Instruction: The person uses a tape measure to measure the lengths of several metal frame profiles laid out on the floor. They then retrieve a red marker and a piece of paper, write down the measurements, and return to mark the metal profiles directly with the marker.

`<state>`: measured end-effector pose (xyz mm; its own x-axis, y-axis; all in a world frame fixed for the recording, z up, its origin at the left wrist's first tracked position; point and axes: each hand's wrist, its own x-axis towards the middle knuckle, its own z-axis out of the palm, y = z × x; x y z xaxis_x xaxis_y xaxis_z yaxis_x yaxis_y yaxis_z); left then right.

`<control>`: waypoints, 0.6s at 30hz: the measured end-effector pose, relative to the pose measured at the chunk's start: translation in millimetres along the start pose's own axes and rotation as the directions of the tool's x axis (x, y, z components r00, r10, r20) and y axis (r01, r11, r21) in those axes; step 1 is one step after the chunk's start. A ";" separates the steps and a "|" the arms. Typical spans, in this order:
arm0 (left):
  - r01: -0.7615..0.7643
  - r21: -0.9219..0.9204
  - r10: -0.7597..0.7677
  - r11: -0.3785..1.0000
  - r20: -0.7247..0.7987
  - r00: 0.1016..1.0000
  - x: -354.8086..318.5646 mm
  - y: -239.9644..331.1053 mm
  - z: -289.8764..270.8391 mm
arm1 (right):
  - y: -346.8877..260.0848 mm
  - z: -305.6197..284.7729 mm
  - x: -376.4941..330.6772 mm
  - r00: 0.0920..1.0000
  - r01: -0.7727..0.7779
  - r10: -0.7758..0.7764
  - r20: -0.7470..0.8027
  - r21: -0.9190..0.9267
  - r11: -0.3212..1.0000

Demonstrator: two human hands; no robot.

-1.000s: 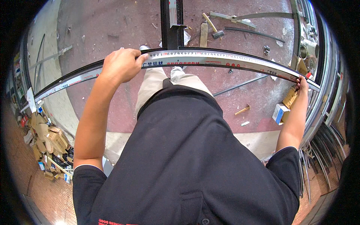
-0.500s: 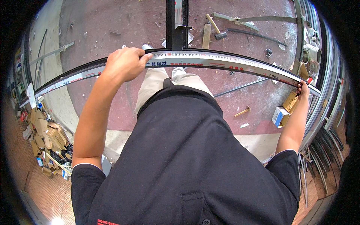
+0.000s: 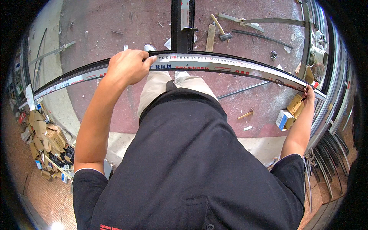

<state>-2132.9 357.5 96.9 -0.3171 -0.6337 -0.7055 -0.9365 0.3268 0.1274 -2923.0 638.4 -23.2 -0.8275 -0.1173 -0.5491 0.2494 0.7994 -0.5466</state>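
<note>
Metal strip (image 3: 230, 66), long and taped, held level across the body, left hand (image 3: 128, 67) curled over its middle, right hand (image 3: 309, 93) gripping its end, hammer (image 3: 219, 27) on floor (image 3: 115, 23) beyond.

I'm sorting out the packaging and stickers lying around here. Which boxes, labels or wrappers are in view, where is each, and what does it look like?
Printed film strip: along the long metal profile held in both hands; silvery white with red and blue marks.
Small box: on the floor below the right hand; white and blue.
Cardboard boxes: heaped at far left; brown, flattened.
Paper label: on the black upright post; white, narrow.
</note>
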 end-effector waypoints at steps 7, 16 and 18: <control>-0.011 0.009 0.011 1.000 -0.001 1.000 -0.1 -0.5 -0.4 | -2.7 1.4 -7.0 1.000 -0.013 0.012 0.021 0.025 1.000; -0.008 0.006 0.008 1.000 0.003 1.000 -1.0 1.0 -2.3 | 0.4 -8.1 4.5 0.996 -0.019 0.019 0.088 -0.001 1.000; -0.014 0.002 0.014 1.000 0.001 1.000 -1.2 1.0 -2.3 | 0.6 -8.9 6.3 0.996 -0.024 0.024 0.082 0.000 1.000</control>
<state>-2133.8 357.0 99.5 -0.3300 -0.6288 -0.7041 -0.9317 0.3369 0.1358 -2932.5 643.4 -21.4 -0.7772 -0.1455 -0.6122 0.2695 0.8022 -0.5328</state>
